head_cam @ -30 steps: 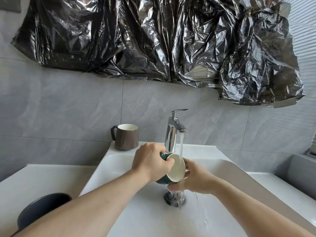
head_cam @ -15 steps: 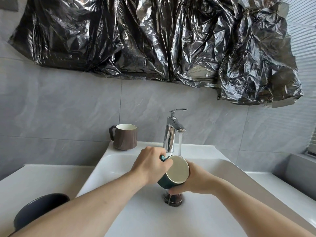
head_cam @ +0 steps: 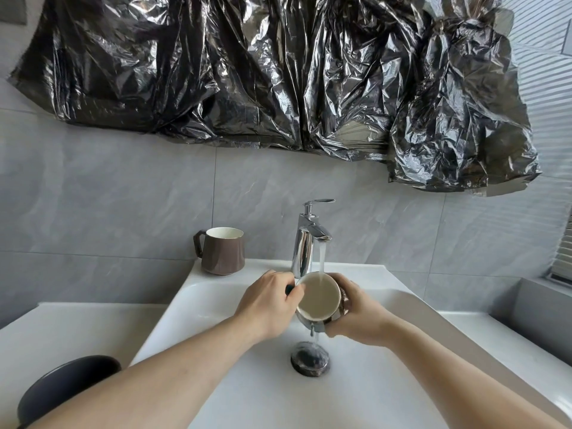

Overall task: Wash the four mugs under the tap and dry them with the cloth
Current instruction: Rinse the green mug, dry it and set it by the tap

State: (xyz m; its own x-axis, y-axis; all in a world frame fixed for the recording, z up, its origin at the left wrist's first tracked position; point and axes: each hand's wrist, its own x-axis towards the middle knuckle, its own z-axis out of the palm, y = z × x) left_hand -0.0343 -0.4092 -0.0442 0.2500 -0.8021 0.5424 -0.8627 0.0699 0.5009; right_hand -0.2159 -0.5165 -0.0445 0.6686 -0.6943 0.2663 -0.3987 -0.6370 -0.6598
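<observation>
- Glazed ceramic is what I am handling: the mug (head_cam: 318, 300) sits between both hands over the sink (head_cam: 216, 292), tipped toward me with its cream inside showing, right under the tap (head_cam: 309, 239).
- Water (head_cam: 322, 258) runs into the mug's mouth and spills off its lower lip toward the drain (head_cam: 309, 360).
- My left hand (head_cam: 267, 305) curls around the mug's left side where the dark handle peeks out; my right hand (head_cam: 356, 314) wraps the body from the right and below, fingers closed on it.
- I judge it rigid, fairly heavy once filling, and slick when wet; a knock against the chrome spout or the basin could chip it.
- Best hold, to my mind: keep one hand on the handle and the other cupped under the base, not on the wet rim.
- A brown mug (head_cam: 223, 252) stands upright on the ledge left of the tap, well apart from my hands.
- No brand, label or writing is readable anywhere; I see no cloth in view.
</observation>
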